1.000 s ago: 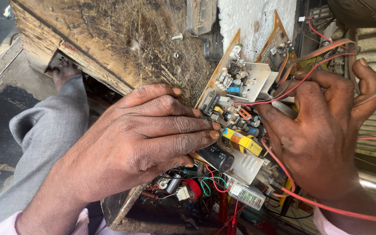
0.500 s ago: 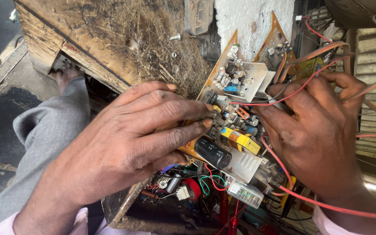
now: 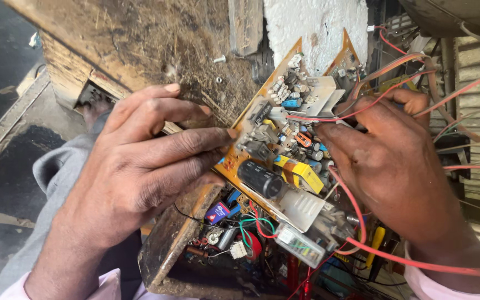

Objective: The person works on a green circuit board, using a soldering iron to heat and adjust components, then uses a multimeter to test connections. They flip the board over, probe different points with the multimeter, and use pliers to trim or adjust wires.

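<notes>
Left hand (image 3: 134, 166) half curled, fingertips pinching left edge of orange-brown circuit board crowded with components (image 3: 284, 150). Right hand (image 3: 390, 161) cupped over board's right side, grip hidden among red wires (image 3: 362, 239). Board held tilted above worn wooden bench (image 3: 156, 50). Wires still attached; nothing removed. Versus earlier frame: left hand slid off board face, exposing black cylindrical capacitor (image 3: 260, 179).

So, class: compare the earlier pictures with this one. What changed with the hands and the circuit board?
The left hand slid left off the circuit board, uncovering its black capacitor; now only its fingertips hold the board's edge. The right hand stayed among the red wires.
</notes>
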Demonstrator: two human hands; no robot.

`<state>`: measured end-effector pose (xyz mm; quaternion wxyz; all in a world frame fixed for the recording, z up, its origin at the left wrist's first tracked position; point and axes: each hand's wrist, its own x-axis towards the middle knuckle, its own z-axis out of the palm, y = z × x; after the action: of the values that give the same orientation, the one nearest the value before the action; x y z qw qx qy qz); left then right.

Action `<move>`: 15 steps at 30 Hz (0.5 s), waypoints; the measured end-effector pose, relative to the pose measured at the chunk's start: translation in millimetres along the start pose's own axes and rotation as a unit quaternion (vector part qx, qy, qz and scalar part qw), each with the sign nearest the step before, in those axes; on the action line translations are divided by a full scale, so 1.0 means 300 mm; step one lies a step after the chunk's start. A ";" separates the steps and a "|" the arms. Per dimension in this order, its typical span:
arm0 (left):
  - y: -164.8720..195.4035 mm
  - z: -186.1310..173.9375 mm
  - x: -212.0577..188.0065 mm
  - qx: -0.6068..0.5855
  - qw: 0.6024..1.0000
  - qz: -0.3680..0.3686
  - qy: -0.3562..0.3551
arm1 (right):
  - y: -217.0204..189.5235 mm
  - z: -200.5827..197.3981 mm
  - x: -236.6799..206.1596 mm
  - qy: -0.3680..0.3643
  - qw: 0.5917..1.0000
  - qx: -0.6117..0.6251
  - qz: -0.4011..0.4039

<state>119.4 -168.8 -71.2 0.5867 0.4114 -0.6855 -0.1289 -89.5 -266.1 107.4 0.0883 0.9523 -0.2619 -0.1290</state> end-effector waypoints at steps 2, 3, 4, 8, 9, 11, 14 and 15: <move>-0.014 -0.010 0.003 0.010 1.000 -0.007 -0.004 | -0.002 0.000 0.017 0.009 1.000 0.000 -0.008; -0.022 -0.012 0.005 0.018 1.000 -0.014 -0.007 | -0.001 0.002 0.025 0.014 1.000 -0.001 -0.011; -0.029 -0.013 0.007 0.024 0.999 -0.019 -0.011 | 0.000 0.004 0.032 0.009 1.000 -0.004 -0.006; -0.056 -0.022 0.012 0.017 0.999 -0.030 -0.022 | 0.008 0.018 0.054 -0.006 1.000 -0.019 0.004; -0.065 -0.024 0.014 0.017 0.999 -0.030 -0.025 | 0.010 0.023 0.060 -0.006 1.000 -0.024 0.002; -0.076 -0.029 0.015 0.015 0.999 -0.032 -0.031 | 0.012 0.027 0.070 -0.006 1.000 -0.024 0.005; -0.087 -0.033 0.014 0.014 0.999 -0.037 -0.029 | 0.010 0.030 0.085 -0.006 1.000 -0.023 0.009; -0.092 -0.034 0.013 0.014 0.999 -0.034 -0.028 | 0.010 0.031 0.089 -0.007 1.000 -0.022 0.011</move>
<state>140.2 -185.9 -83.7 0.5565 0.4391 -0.6891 -0.1507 -71.3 -283.5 94.0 0.1091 0.9465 -0.2696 -0.1401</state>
